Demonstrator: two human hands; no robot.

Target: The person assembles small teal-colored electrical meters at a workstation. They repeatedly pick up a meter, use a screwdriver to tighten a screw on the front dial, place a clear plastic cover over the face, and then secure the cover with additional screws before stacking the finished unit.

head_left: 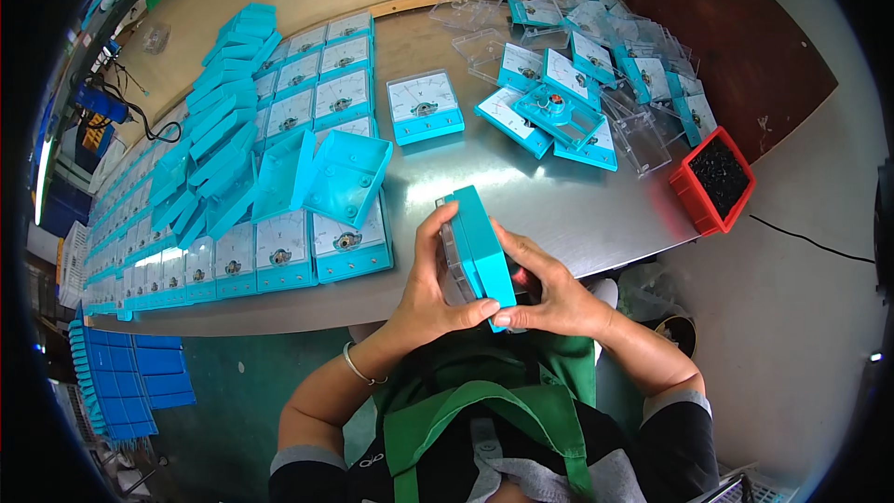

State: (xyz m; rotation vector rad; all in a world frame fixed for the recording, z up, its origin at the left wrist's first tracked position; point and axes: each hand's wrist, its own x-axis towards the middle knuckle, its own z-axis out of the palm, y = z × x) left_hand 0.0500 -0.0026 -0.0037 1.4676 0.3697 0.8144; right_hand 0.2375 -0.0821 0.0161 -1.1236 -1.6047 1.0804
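Observation:
Tilted on its edge in front of my body is a turquoise analog meter [480, 240] with a transparent cover on its left side. My left hand [430, 287] grips that cover side, fingers along the far edge and thumb at the near corner. On the other side my right hand [557, 291] holds the turquoise housing, its thumb close to my left thumb. The dial is turned out of sight. Beyond my hands, a single meter with a white dial [425, 104] stands on the metal table [447, 177].
Rows of meters [279, 247] fill the table's left, with turquoise housings [346, 177] heaped on them. At the back right lie more meters [582, 126] and transparent covers [643, 140]. A red bin [689, 188] of small black parts sits at the right edge. Blue crates [140, 373] stand below left.

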